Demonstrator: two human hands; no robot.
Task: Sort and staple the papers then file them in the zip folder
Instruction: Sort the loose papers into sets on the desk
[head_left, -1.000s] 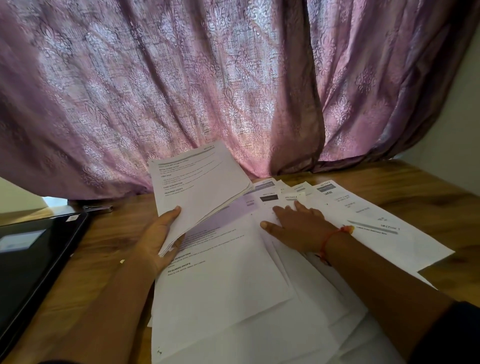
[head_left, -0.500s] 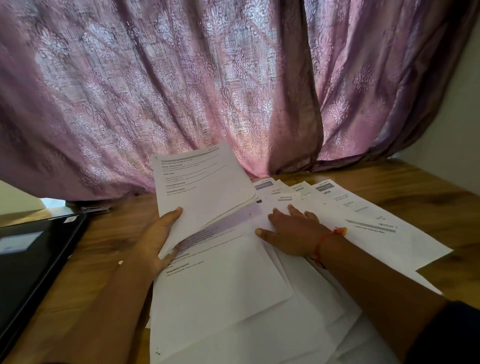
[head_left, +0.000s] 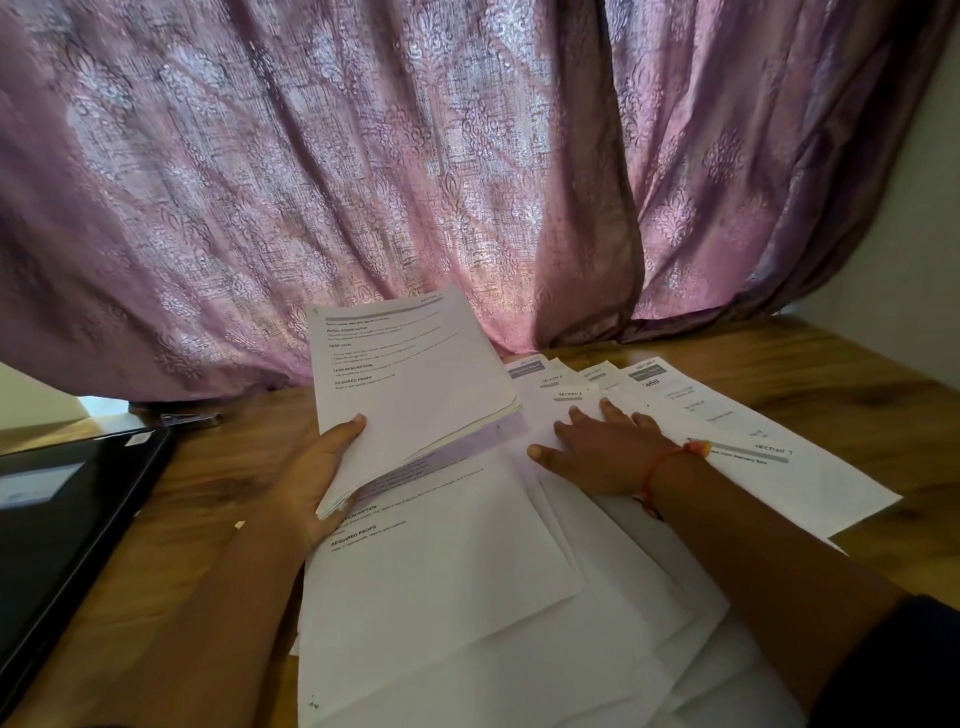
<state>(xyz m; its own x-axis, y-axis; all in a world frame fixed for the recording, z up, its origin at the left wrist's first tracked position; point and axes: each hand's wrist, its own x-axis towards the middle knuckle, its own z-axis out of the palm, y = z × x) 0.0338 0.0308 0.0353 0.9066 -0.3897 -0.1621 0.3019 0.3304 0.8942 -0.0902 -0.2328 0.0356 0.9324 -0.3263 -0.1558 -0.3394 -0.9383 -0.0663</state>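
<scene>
Pink patterned curtain (head_left: 363, 182) hangs behind a wooden worktop (head_left: 779, 364), with a pale wall (head_left: 930, 208) at the far right.

Head view. Left hand (head_left: 317, 478) holds a stack of papers (head_left: 410, 384) raised and tilted off the worktop; the thumb lies on the top sheet's lower left corner and the other fingers are hidden under the stack, so the hand is clamped on it. The top sheet carries printed headings, among them "TASK GOAL" and "REQUIRED PROPS". Right hand (head_left: 602, 457) lies palm down, its fingers (head_left: 608, 410) straight and spread, pressing on loose sheets (head_left: 571, 597) fanned across the worktop. A red thread band (head_left: 660, 467) circles the right wrist, and a dark sleeve (head_left: 893, 670) covers the arm lower down. Beyond the right fingertips the fanned sheets show grey header bars and section labels; to their right one sheet (head_left: 769, 457) reads "SECTION 7". Beneath the raised stack, between the two hands, lies a further printed sheet (head_left: 441, 535). Well to the left of the left hand rests a dark flat folder (head_left: 67, 519) with a pale label; beyond it, near the curtain hem, lies a small metal item (head_left: 189, 418), too dim to identify.
</scene>
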